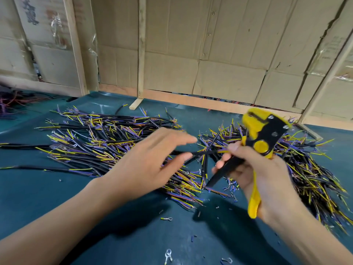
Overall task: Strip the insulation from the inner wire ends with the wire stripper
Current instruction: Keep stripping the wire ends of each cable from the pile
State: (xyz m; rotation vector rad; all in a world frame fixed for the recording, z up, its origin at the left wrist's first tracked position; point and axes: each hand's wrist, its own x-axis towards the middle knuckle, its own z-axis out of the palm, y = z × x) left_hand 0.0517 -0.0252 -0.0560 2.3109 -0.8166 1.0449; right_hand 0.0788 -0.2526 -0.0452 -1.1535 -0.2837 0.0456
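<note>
Left fingers (177, 142) straight and loose, spread a little, holding nothing; thumb tip just over a black cable (205, 163) that crosses the gap between my hands. Whether the thumb touches it I cannot tell, the hand is blurred.

Right fingers (221, 165) curled round the wire stripper (261, 142), clenched on its two handles, black one forward, yellow one running down past my palm. Its yellow-and-black head points up and away from me, nothing visible between the jaws, though it too is blurred.

Step in hand, as I judge it: between pieces. Left hand (150, 163) is over the cables, apparently to fetch or drop one; stripper idle. Next move calls for pinching one cable near its end, fanning out a yellow or purple inner wire and feeding only its tip into the stripper head before squeezing.

Left forearm comes in low from lower left, palm down, above the left cable heap (91, 142). Right hand (263, 178) raised, wrist cocked, in front of the right cable heap (305, 169).

Both heaps lie on the blue-green table mat (57, 188), with loose ring terminals (168, 219) and insulation scraps (193, 239) near me.
</note>
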